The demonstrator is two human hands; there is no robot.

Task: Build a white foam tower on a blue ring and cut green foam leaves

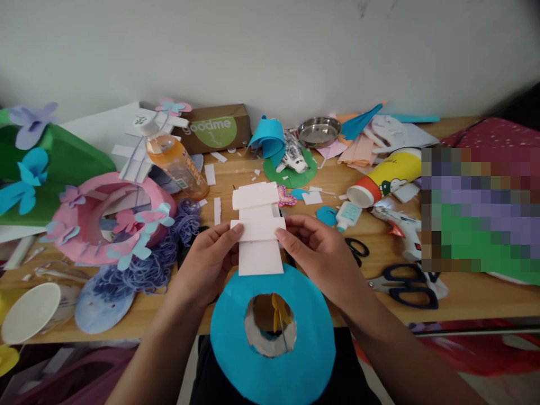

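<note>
Since the left hand (214, 252) and right hand (316, 248) pinch the strip's (258, 229) ends between thumb and fingers, uneven pressure could skew it across the card (260, 260).

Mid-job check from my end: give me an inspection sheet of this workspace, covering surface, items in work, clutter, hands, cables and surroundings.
Surface: wooden table, strewn with paper scraps.
Job's things: white card with crosspieces, held up; blue ring over the lap.
Clutter: pink ring with paper butterflies, purple yarn, drink bottle, metal dish, yellow cup on its side, glue gun, dark-handled scissors.
Hands: left hand and right hand pinch opposite edges of the card, thumbs on top.
Cables: nothing seen.
Surroundings: pale wall behind; a pixelated patch hides part of the right side.
</note>
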